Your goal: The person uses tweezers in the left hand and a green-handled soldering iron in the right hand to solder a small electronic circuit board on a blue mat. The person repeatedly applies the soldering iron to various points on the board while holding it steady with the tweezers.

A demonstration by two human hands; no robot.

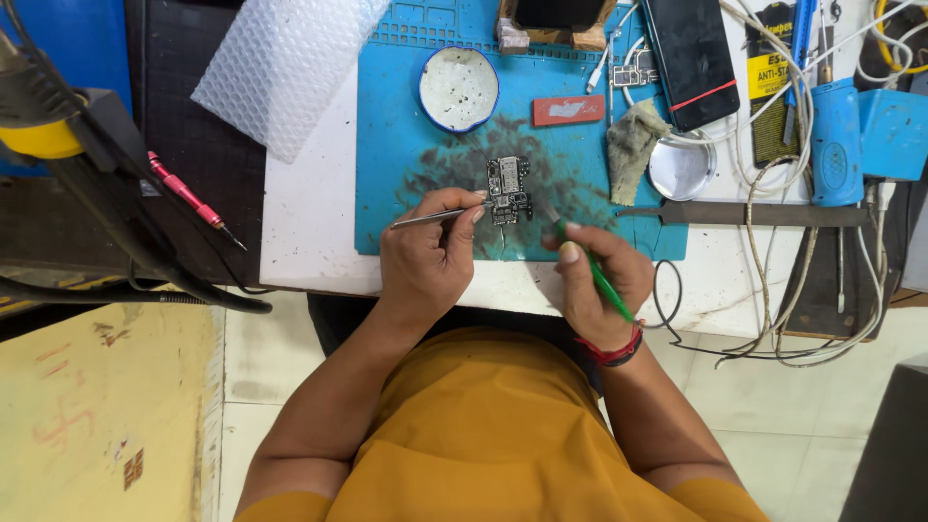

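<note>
I am looking down at a white workbench (309, 232) carrying a blue work mat (396, 145). Lying directly on the bench are a sheet of bubble wrap (280, 68), a tangle of white cables (773, 193) and a long metal file (764, 214).

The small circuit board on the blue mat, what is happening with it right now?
A person works on the circuit board, which lies on the blue mat. The left hand holds metal tweezers with the tips at the board's left edge. The right hand holds a green tool pointed at the board's lower right. A round dish, a red block and a cloth lie further back on the mat.
</note>
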